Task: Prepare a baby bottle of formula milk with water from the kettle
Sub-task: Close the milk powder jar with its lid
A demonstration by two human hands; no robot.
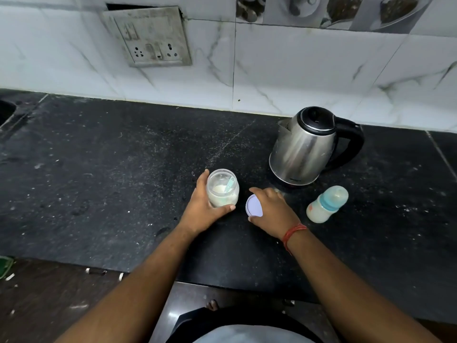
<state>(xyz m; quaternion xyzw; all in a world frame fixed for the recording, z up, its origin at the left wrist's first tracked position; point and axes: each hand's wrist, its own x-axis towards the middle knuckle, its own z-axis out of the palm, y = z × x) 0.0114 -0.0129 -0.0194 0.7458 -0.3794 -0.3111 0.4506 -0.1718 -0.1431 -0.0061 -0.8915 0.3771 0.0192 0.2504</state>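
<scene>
A clear jar (222, 188) of white formula powder stands open on the black counter (111, 181), a small teal scoop inside it. My left hand (204, 211) wraps around the jar. My right hand (270, 211) holds the jar's pale lilac lid (254, 206) tilted just right of the jar. A baby bottle (326, 204) with a teal collar and clear cap stands to the right, holding milky liquid. Behind it sits a steel kettle (304, 147) with a black lid and handle.
A marble-tiled wall with a socket panel (148, 37) rises behind the counter. A sink edge (6, 111) shows at the far left. The counter's front edge runs below my forearms, with the floor beneath.
</scene>
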